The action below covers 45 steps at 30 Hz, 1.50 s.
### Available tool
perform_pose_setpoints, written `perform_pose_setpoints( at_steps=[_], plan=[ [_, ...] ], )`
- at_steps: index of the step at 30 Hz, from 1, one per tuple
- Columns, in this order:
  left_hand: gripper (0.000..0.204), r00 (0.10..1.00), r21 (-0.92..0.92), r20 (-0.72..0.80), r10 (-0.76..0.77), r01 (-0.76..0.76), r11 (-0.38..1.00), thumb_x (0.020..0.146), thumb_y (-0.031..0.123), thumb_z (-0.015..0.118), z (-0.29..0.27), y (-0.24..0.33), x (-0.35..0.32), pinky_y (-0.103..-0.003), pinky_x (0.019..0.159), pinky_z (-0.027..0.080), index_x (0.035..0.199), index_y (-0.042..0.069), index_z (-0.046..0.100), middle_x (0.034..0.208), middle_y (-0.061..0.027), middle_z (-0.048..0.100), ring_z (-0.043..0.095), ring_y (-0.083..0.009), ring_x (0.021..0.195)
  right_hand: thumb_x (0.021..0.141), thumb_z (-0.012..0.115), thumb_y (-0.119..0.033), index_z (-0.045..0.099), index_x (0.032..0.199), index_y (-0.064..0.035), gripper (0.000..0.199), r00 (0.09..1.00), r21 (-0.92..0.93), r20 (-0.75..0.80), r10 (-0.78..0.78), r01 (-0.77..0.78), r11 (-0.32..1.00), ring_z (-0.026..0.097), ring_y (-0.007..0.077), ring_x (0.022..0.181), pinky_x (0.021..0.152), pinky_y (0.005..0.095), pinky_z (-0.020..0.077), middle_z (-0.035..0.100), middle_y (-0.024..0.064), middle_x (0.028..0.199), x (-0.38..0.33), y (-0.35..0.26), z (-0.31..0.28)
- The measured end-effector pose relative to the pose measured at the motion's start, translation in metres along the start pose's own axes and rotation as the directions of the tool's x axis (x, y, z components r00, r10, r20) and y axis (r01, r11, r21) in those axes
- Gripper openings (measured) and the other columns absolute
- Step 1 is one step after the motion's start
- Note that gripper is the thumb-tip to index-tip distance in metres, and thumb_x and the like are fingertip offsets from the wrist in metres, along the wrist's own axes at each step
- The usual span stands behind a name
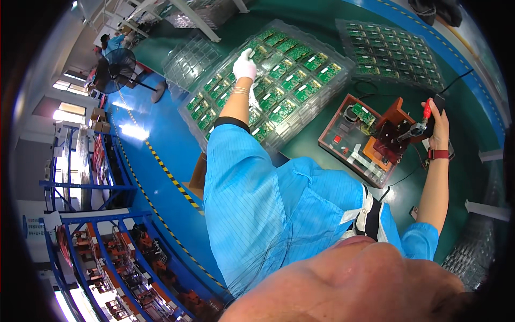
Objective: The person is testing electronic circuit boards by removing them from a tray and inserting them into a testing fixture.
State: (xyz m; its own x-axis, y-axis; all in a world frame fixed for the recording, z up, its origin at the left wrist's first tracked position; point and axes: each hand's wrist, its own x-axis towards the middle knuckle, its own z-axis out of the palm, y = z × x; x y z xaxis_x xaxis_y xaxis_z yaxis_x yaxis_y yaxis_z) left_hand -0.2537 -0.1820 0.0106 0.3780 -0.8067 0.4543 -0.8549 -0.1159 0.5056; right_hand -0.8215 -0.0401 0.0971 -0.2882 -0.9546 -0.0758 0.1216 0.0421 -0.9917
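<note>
My left hand (245,66), in a white glove, reaches over a clear plastic tray (316,115) with green circuit boards in its compartments. Its fingers are closed at the edge of one circuit board (259,52) near the tray's far side. To the right, my bare right hand (440,127) is wrapped round the red handle (427,110) of a metal toggle clamp. That clamp belongs to a test fixture (394,131) with brown and dark plates, mounted on a box with a clear top. Another circuit board (364,114) rests on this box, left of the fixture.
A second tray of boards (370,70) lies at the far right, and a clear tray (191,63) is at the far left. Black cables (399,181) run by the fixture. Beyond the bench stand a floor fan (115,70), blue shelving (99,220) and a distant person (111,44).
</note>
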Motion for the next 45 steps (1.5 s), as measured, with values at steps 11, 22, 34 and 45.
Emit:
perform_pose_setpoints(
  at_steps=[11, 22, 34, 45],
  plan=[
    [0.035, 0.983, 0.229, 0.173, 0.058, -0.097, 0.968, 0.078, 0.017, 0.052, 0.049, 0.027, 0.009, -0.039, 0.08, 0.049, 0.11, 0.022, 0.065, 0.101, -0.0042, 0.068, 0.063, -0.03, 0.089, 0.085, 0.064, -0.031, 0.059, 0.115, -0.0036, 0.041, 1.0, -0.033, -0.025, 0.016, -0.017, 0.999, 0.058, 0.0117, 0.085, 0.073, 0.0204, 0.0413, 0.067, 0.0095, 0.096, -0.004, -0.003, -0.001],
    [0.032, 0.882, 0.391, 0.47, 0.04, -0.249, 0.886, 0.083, 0.02, 0.047, 0.094, 0.108, 0.019, -0.044, 0.088, 0.041, 0.109, 0.022, 0.066, 0.115, -0.0067, 0.063, 0.053, -0.0291, 0.108, 0.087, 0.063, -0.028, 0.058, 0.115, -0.0035, 0.037, 1.0, -0.04, -0.025, -0.007, 0.006, 0.999, 0.058, 0.0113, 0.08, 0.067, 0.0201, 0.0429, 0.067, 0.01, 0.096, -0.007, -0.002, 0.001],
    [0.037, 0.89, 0.238, 0.449, 0.086, -0.212, 0.948, 0.084, 0.014, 0.051, 0.099, 0.104, 0.024, -0.04, 0.083, 0.047, 0.119, 0.02, 0.061, 0.119, -0.0083, 0.06, 0.058, -0.029, 0.101, 0.086, 0.064, -0.029, 0.059, 0.113, -0.0029, 0.037, 0.999, -0.025, -0.032, -0.008, 0.007, 1.0, 0.058, 0.0116, 0.077, 0.066, 0.0203, 0.0432, 0.067, 0.0098, 0.093, -0.008, -0.005, 0.006],
    [0.047, 0.484, -0.669, 0.743, 0.462, 0.516, 0.535, 0.075, -0.001, 0.058, 0.004, 0.183, -0.068, -0.027, 0.073, 0.051, 0.122, 0.007, 0.058, 0.106, -0.0124, 0.063, 0.061, -0.0184, 0.087, 0.087, 0.062, -0.03, 0.059, 0.111, -0.0016, 0.037, 0.999, -0.067, -0.006, -0.037, 0.037, 0.997, 0.058, 0.0117, 0.084, 0.075, 0.0197, 0.0414, 0.067, 0.008, 0.096, -0.003, 0.001, 0.001]
  ],
)
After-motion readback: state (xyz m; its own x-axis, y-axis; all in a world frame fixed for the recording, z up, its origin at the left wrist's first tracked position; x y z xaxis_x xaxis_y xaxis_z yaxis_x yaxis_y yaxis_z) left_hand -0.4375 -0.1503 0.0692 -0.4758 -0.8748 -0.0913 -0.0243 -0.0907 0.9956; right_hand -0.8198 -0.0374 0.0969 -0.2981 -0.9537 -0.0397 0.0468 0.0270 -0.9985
